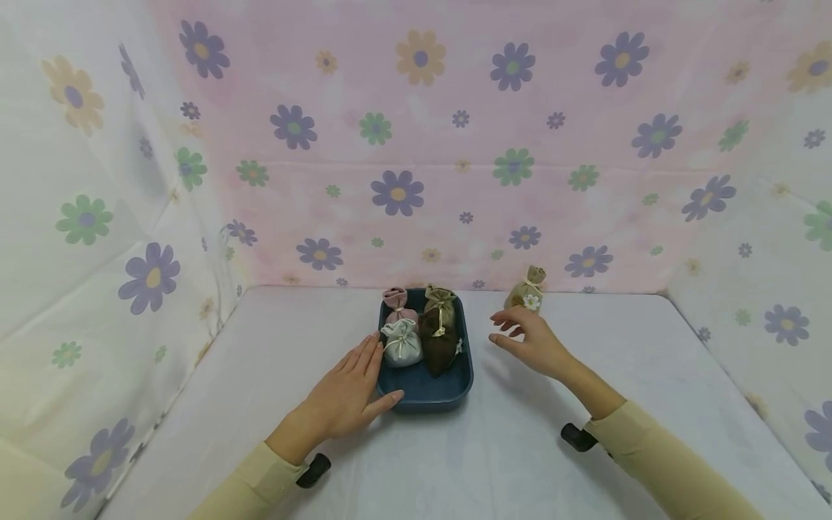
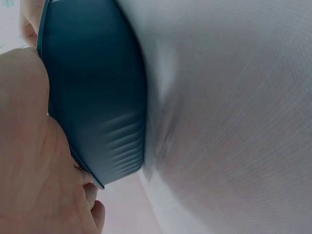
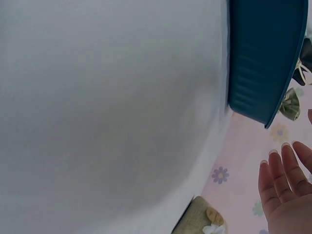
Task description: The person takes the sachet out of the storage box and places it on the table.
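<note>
A dark blue tray [image 1: 455,386] stands in the middle of the white table and holds several small drawstring pouches: a pink one [image 1: 396,302], a white one [image 1: 402,343], an olive one [image 1: 442,300] and a dark brown one [image 1: 438,345]. My left hand [image 1: 347,393] lies flat against the tray's left side, fingers straight, thumb at the front corner. The left wrist view shows the tray wall [image 2: 97,97] pressed by that hand [image 2: 34,165]. My right hand [image 1: 529,339] hovers with relaxed fingers, holding nothing, just in front of a tan pouch with a white flower [image 1: 528,291].
Flowered cloth walls [image 1: 416,144] close in the table on the left, back and right. Bare white tabletop [image 1: 507,455] lies in front of the tray and on either side. The tan pouch [image 3: 202,222] stands near the back wall.
</note>
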{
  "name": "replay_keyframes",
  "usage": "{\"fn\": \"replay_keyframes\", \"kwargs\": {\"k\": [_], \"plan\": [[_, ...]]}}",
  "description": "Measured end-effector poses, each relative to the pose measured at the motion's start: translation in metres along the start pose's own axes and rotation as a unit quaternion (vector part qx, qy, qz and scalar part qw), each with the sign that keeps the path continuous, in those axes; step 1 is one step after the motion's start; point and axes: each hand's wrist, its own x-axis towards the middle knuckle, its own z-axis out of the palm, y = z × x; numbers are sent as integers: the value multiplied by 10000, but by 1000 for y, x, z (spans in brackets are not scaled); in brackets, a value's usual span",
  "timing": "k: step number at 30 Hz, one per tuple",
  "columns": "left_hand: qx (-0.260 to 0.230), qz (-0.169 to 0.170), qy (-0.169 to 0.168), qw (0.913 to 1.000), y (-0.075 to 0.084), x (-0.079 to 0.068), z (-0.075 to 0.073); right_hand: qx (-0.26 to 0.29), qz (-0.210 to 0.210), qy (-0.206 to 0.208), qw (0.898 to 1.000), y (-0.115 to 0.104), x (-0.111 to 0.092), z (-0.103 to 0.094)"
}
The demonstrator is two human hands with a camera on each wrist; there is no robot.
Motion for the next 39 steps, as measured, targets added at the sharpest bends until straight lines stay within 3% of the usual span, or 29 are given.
{"fn": "replay_keyframes", "kwargs": {"k": [24, 39], "plan": [[-7, -57, -63, 10000, 0, 0, -1, 266, -472, -252, 9982, -30, 27, 37], [-25, -81, -47, 10000, -1, 0, 4, -245, -417, -388, 9981, -45, 42, 54]]}}
